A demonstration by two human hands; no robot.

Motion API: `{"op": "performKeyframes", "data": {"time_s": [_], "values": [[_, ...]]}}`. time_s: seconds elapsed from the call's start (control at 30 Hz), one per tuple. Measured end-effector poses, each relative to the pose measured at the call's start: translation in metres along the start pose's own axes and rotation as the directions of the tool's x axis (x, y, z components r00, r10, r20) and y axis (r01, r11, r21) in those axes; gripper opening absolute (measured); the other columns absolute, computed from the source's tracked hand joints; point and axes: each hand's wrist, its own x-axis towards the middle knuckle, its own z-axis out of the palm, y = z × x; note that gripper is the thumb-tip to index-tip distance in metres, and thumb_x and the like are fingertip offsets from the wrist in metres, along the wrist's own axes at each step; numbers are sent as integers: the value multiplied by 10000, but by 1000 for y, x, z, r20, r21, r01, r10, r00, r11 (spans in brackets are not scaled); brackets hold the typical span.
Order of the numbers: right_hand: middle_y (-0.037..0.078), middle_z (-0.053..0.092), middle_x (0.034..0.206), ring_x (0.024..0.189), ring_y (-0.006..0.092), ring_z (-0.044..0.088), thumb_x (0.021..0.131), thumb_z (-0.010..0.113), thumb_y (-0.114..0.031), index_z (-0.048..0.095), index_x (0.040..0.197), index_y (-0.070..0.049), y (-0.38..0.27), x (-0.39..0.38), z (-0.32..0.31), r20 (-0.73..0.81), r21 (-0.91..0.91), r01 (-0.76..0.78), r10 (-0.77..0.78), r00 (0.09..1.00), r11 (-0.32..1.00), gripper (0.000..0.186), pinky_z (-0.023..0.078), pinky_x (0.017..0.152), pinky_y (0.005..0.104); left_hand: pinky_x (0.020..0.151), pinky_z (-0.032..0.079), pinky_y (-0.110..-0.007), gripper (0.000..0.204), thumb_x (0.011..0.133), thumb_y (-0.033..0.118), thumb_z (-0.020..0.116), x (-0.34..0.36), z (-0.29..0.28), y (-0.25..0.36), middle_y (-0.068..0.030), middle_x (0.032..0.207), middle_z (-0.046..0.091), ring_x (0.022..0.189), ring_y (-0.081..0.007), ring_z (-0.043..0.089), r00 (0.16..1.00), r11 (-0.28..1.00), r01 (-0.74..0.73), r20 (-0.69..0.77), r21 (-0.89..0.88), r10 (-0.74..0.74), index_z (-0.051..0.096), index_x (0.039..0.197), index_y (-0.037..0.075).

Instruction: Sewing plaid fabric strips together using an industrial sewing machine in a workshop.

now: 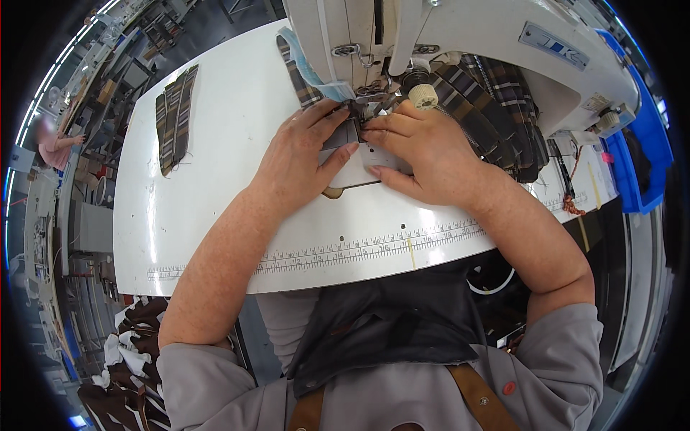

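Both of my hands rest on the bed of a white sewing machine [316, 36], close around its needle area. My left hand [298, 147] lies with its fingers stretched along the left side of the presser foot [357, 111]. Its fingertips and thumb touch a small dark piece of fabric [343, 133]. A plaid strip [302, 85] shows behind this hand; whether the two are one piece is hidden. My right hand [431, 151] sits right of the foot, fingers side by side at its edge. The right thumb is spread apart on the metal needle plate [370, 154].
A plaid panel [176, 121] lies on the white table [223, 108] at left. Heaped plaid fabric with a zipper [496, 108] sits under the machine arm. Scissors [564, 172] and a blue bin [650, 194] are at right. A person [56, 147] is far left.
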Motion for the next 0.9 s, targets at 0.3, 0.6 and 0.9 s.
{"op": "performKeyframes", "data": {"time_s": [0.3,0.6,0.9], "values": [[82,739,1107,1047,272,659,898,753,-330,778,1103,-23,1,0,2,-9,1,8,-8,1000,1000,369,566,912,399,914,553,-408,305,931,-21,662,16,-10,-10,-205,1255,656,1098,-355,672,997,997,-72,31,11,72,746,1223,-9],[57,728,1034,1012,262,664,860,782,-255,777,1079,-42,7,-5,1,-25,2,-6,6,1000,1000,305,565,851,411,616,514,-346,74,867,40,725,29,-23,26,-91,670,656,609,-209,636,986,995,56,161,-85,-42,723,928,-1],[57,773,1017,947,254,681,814,820,-199,782,1028,-41,9,-4,7,-110,106,91,-79,991,990,269,585,815,397,731,549,-329,289,836,164,869,7,-19,6,-100,1074,748,858,-179,675,994,985,101,47,-139,-96,769,1065,18]]}}
